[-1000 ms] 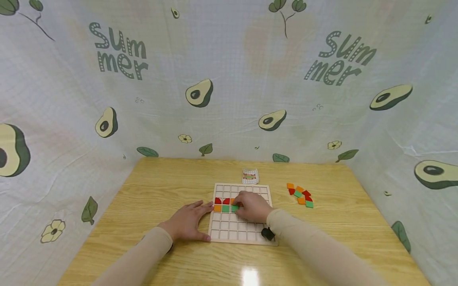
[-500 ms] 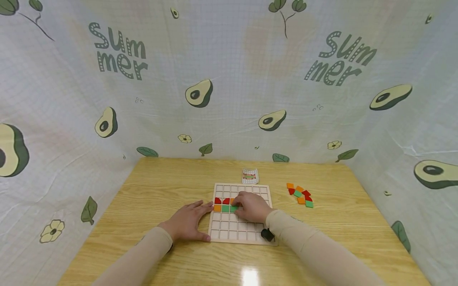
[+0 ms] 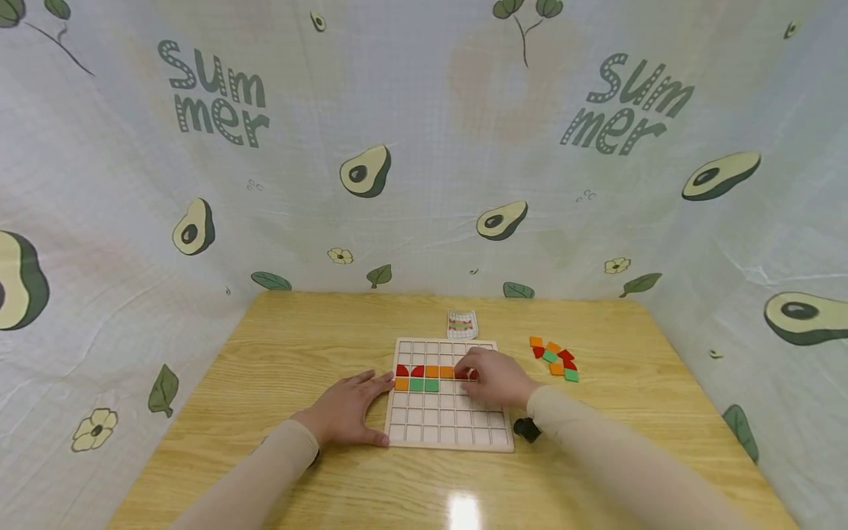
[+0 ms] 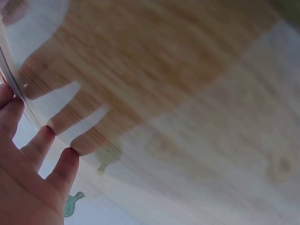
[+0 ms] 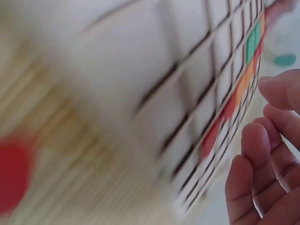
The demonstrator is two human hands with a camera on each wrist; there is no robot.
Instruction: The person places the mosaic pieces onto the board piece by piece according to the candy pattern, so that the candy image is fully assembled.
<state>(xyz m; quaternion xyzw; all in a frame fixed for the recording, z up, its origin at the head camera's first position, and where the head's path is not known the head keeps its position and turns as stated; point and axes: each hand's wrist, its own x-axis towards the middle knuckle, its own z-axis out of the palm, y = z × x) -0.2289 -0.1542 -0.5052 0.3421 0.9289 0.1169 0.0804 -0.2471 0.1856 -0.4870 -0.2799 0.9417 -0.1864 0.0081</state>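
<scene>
A pale wooden grid board (image 3: 450, 446) lies on the table, colored tiles set in two of its rows. The upper row runs red quarter-circles (image 3: 417, 371), orange squares (image 3: 446, 372), then red pieces partly hidden by my right hand (image 3: 497, 379). Below sit an orange square (image 3: 401, 384) and green squares (image 3: 431, 385). Over the board's right half, my right hand has its fingers loosely bent; in the right wrist view nothing shows between its fingertips (image 5: 255, 136). My left hand (image 3: 347, 408) spreads along the board's left edge, fingertips and thumb touching it.
Loose red, orange and green tiles (image 3: 556, 369) lie in a cluster right of the board. A small printed pattern card (image 3: 461, 324) rests behind it. A patterned cloth (image 3: 424, 147) hangs around the wooden table (image 3: 318, 331).
My right hand has left the green square and moved right across the board, uncovering that tile and the orange squares above. The left hand stays at the left edge.
</scene>
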